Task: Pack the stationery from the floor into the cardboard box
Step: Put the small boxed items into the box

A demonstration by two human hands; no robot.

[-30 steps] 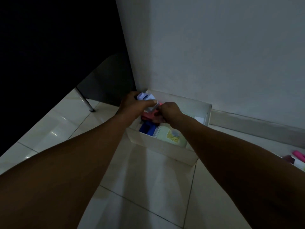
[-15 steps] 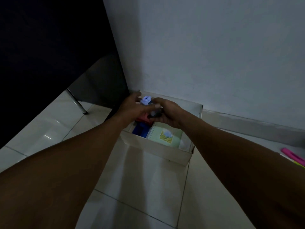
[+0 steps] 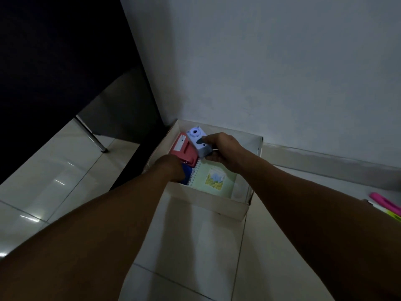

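A shallow cardboard box stands on the tiled floor against the wall. Inside lie a red hole punch, a dark blue item and a green spiral notebook. My right hand grips a lilac pencil sharpener over the box, beside the punch. My left hand reaches into the box's near left corner, over the blue item; its fingers are hidden. A pink pen and a yellow-green marker lie on the floor at the right edge.
A dark cabinet or desk with a metal leg stands left of the box. A grey wall and its skirting run right behind the box. Pale floor tiles lie in front.
The left hand let go of the sharpener and dropped into the near left corner. The right hand now holds the sharpener alone, lower in the box beside the punch.
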